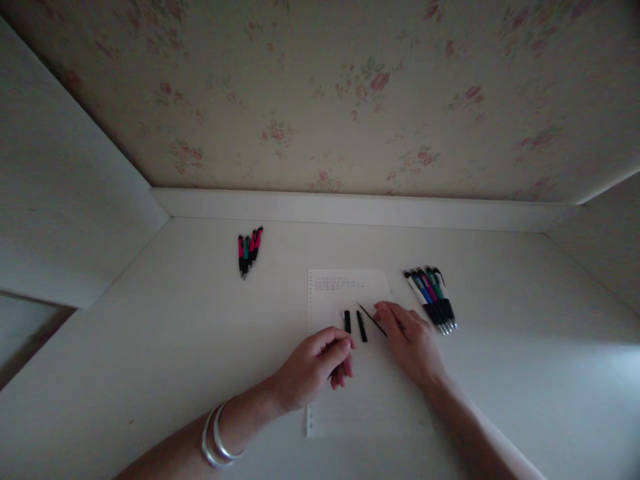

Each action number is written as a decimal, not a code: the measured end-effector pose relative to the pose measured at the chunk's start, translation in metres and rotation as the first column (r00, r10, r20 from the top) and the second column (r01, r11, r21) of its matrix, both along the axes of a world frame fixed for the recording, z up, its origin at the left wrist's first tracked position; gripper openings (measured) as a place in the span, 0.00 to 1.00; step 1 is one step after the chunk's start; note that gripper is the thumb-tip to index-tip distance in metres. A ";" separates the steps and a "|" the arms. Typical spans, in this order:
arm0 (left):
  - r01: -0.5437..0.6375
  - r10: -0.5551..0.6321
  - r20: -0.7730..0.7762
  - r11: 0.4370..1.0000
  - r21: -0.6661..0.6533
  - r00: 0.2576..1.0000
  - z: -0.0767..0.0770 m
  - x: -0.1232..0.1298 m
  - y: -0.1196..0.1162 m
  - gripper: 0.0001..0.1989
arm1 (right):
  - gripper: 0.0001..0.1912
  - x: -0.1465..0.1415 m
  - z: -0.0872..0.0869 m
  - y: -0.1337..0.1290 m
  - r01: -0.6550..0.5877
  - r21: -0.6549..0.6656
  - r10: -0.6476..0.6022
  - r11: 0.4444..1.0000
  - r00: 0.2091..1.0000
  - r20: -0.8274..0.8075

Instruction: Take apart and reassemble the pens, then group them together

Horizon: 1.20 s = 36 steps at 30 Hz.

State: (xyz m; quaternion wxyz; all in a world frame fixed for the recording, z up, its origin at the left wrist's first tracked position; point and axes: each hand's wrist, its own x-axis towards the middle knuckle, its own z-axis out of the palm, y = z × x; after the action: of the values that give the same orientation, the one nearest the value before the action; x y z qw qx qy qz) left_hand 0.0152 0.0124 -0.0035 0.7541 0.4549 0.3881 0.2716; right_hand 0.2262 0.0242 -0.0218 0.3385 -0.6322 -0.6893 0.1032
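A punched sheet of paper (350,407) with handwriting near its top lies on the white desk. My left hand (323,360) is over the sheet's left side, fingers curled; a small dark bit shows under them, too small to name. Just beyond those fingers lies a short black piece (347,321), with another black piece (361,327) beside it. My right hand (407,333) is at the sheet's right side, closed on a thin dark stick (371,317), like a pen refill, whose tip points up and left.
Several pens (433,300) with black grips lie side by side right of the sheet. Several red and green pens (246,253) are grouped at the back left. A white ledge (350,210) and flowered wall border the desk (200,320).
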 end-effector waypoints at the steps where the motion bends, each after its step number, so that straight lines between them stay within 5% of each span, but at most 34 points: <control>1: 0.000 0.000 -0.003 1.000 -0.001 1.000 0.000 0.000 0.000 0.19 | 0.19 0.000 0.000 0.000 0.015 -0.006 -0.015 1.000 1.000 -0.006; 18: -0.020 0.020 0.023 1.000 -0.013 1.000 -0.001 0.000 -0.001 0.20 | 0.14 0.000 0.008 -0.007 -0.034 0.069 0.043 0.997 0.989 -0.138; 21: -0.092 0.097 0.076 0.994 -0.064 0.992 0.000 0.002 0.001 0.19 | 0.12 -0.006 0.017 -0.014 -0.115 0.117 0.136 0.986 0.972 -0.192; 23: -0.183 0.200 0.135 0.974 -0.132 0.970 0.001 0.003 0.003 0.18 | 0.08 -0.015 0.024 -0.021 -0.284 0.210 0.313 0.935 0.942 -0.118; 25: -0.269 0.310 0.190 0.939 -0.213 0.932 0.003 0.004 0.004 0.17 | 0.12 -0.025 0.031 -0.028 -0.521 0.233 0.532 0.821 0.847 0.018; 28: -0.332 0.400 0.216 0.897 -0.292 0.891 0.006 0.004 0.005 0.16 | 0.18 -0.039 0.034 -0.035 -0.667 0.167 0.635 0.727 0.744 0.206; 32: -0.296 0.371 0.192 0.896 -0.331 0.908 0.007 0.003 0.005 0.18 | 0.16 -0.044 0.029 -0.036 -0.621 0.217 0.566 0.753 0.779 0.268; 36: -0.279 0.366 0.231 0.900 -0.334 0.902 0.006 0.003 0.006 0.17 | 0.18 -0.039 0.025 -0.035 -0.533 0.305 0.532 0.789 0.841 0.093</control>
State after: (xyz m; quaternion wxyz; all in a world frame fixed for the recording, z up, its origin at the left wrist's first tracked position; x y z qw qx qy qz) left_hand 0.0181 0.0181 0.0022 0.8052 0.2223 0.3806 0.3967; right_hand 0.1873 -0.0111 0.0033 0.3924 -0.3494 -0.8469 0.0812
